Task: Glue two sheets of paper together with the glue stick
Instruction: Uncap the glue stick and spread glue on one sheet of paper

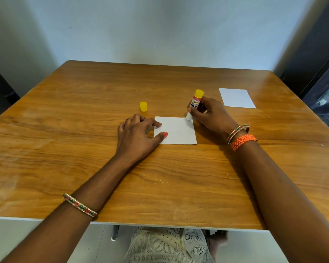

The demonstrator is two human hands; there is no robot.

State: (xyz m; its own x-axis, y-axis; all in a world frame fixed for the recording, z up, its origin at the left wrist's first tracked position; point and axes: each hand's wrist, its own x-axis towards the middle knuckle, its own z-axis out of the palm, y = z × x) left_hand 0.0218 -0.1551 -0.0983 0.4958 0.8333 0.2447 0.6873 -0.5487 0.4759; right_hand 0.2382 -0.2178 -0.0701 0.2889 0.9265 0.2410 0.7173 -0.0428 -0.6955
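Presently the glue stick is being held upright-tilted in the right hand, fingers curled round its barrel, white tip being pressed onto the far right corner of the near sheet. That sheet is judged light, thin and prone to sliding or creasing, so it is being pinned flat at its left edge by the left hand, forefinger and thumb spread on the paper. The stick is judged rigid and light; mid-barrel is the sensible hold. The second sheet is lying well apart on the surface, the yellow cap standing beside.
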